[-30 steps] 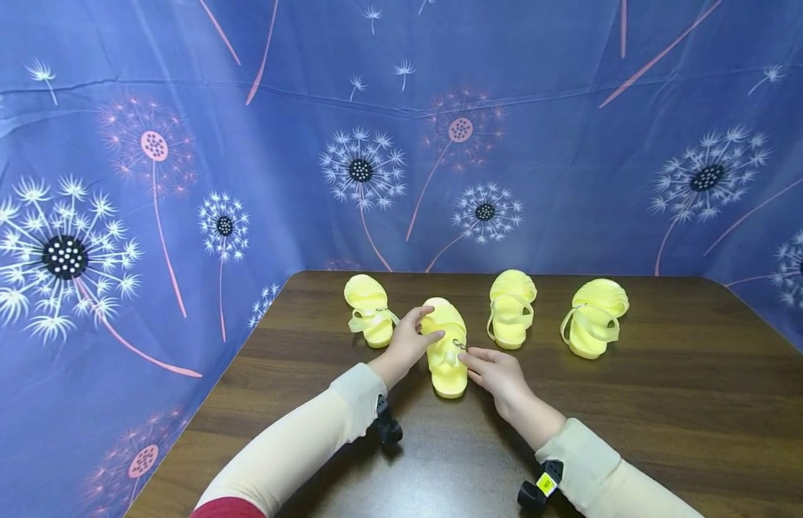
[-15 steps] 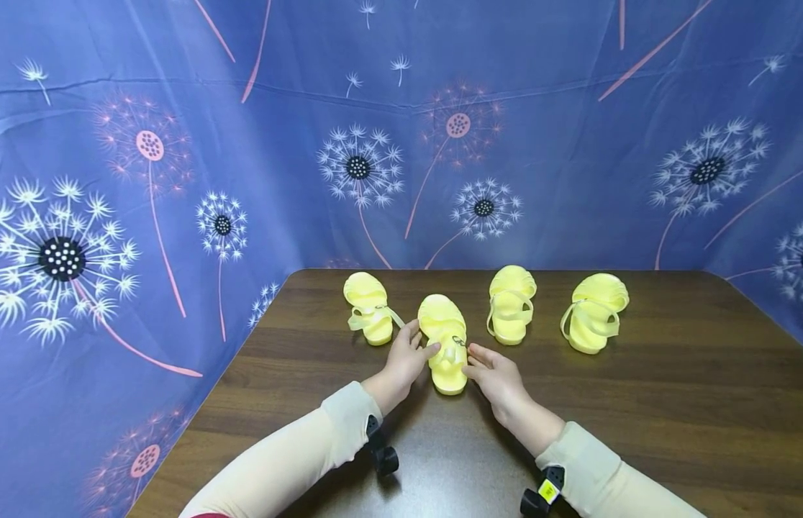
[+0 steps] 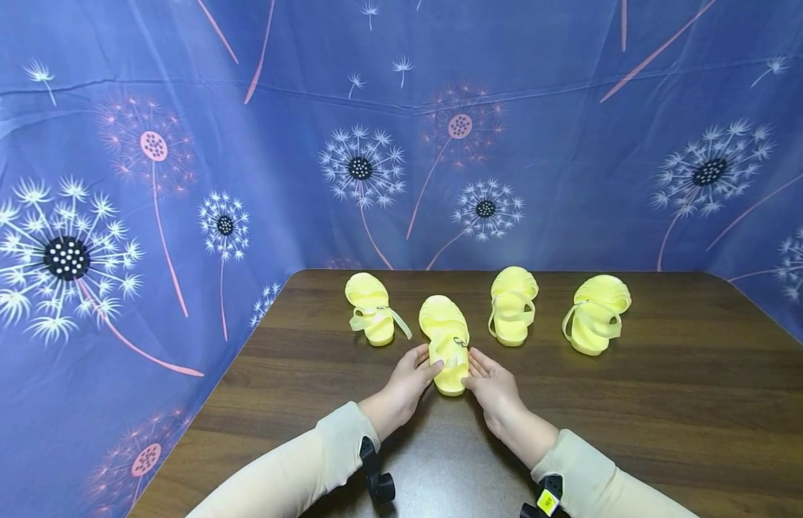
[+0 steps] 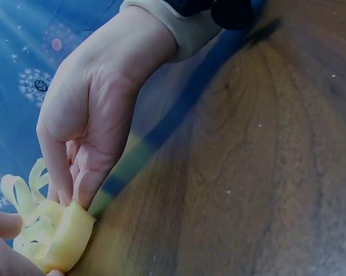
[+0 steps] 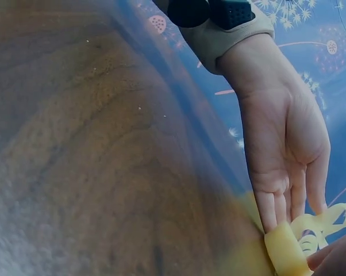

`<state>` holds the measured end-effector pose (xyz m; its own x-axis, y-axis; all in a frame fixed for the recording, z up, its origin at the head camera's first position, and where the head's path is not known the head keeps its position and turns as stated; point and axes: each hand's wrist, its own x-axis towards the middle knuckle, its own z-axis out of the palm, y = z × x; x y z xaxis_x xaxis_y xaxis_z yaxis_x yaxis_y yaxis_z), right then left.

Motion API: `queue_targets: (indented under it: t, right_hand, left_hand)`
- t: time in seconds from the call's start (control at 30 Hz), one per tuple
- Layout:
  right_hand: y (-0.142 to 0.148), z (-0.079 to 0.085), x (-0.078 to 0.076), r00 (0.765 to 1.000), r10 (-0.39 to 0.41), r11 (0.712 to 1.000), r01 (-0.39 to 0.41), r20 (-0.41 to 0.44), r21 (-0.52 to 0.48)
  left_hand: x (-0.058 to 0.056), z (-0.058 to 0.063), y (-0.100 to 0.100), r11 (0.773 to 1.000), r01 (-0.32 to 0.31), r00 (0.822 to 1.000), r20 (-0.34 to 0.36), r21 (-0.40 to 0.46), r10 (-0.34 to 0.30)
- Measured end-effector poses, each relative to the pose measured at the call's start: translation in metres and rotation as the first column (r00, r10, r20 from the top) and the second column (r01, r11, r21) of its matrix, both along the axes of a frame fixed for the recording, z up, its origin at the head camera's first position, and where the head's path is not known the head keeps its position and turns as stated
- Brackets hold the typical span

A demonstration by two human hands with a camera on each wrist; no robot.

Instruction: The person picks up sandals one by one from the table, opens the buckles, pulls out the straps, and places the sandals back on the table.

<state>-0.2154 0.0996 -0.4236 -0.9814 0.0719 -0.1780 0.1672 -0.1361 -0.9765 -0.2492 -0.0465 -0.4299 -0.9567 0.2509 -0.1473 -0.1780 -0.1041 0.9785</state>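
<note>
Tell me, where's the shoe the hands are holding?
In the head view, the yellow sandal is below and just right of centre, between the left hand and the right hand. Another sandal lies beyond it, to its left.

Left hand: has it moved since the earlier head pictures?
Yes. Judged against the leftmost sandal, the left hand has moved closer to the person, toward the heel of the held sandal.

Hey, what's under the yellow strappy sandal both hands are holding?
Brown wood-grain table shows around the sandal; whatever lies directly beneath it is hidden from view.
</note>
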Motion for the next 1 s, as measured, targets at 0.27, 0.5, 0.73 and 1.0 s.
queue_targets:
  t: [0.27,0.5,0.73,1.0]
  right_hand:
    - [-0.001,-0.004,-0.002,1.000,0.001,1.000,-0.001,0.007,-0.010]
    - [0.000,-0.004,-0.005,1.000,0.017,1.000,-0.017,0.004,-0.023]
    - [0.001,-0.005,-0.008,1.000,0.021,1.000,-0.021,0.015,-0.017]
    - [-0.001,-0.005,-0.014,1.000,0.010,1.000,-0.010,0.025,-0.011]
  left_hand:
    - [-0.001,-0.009,-0.002,1.000,0.010,1.000,-0.018,0.020,-0.009]
    - [0.000,-0.012,-0.002,1.000,0.015,0.998,-0.054,-0.002,-0.015]
    - [-0.006,-0.014,-0.002,1.000,0.012,0.998,-0.066,-0.026,-0.014]
    - [-0.011,-0.016,-0.002,0.999,0.016,0.998,-0.067,-0.039,-0.018]
